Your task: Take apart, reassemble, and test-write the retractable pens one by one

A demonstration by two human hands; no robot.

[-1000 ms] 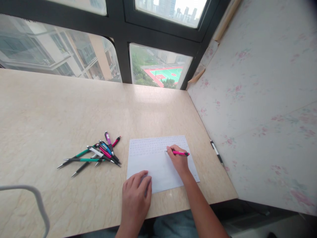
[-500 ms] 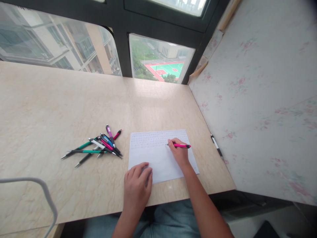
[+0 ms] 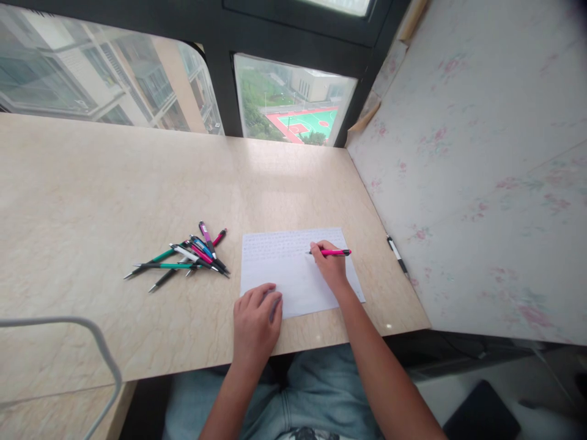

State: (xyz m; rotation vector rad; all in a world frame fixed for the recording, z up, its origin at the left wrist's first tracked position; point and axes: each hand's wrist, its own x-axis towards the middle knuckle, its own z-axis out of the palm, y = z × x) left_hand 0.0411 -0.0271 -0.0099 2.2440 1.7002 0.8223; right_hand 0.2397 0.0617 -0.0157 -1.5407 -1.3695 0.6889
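A white sheet of paper (image 3: 293, 269) with faint lines of writing along its top lies on the beige marble-look table (image 3: 114, 183). My right hand (image 3: 331, 270) is closed around a pink pen (image 3: 334, 252), whose tip touches the paper's upper right area. My left hand (image 3: 255, 321) rests flat on the paper's lower left corner with fingers spread. A loose pile of several pens (image 3: 188, 260), green, pink, blue and purple, lies on the table to the left of the paper.
A black and white pen (image 3: 396, 256) lies at the table's right edge against a floral-patterned wall panel (image 3: 481, 171). A dark-framed window (image 3: 220, 79) runs behind the table. A grey curved rail (image 3: 96, 342) shows at lower left.
The view has tilted down and back, so table and paper sit higher in the picture and my lap shows. Both hands keep their places on the paper.
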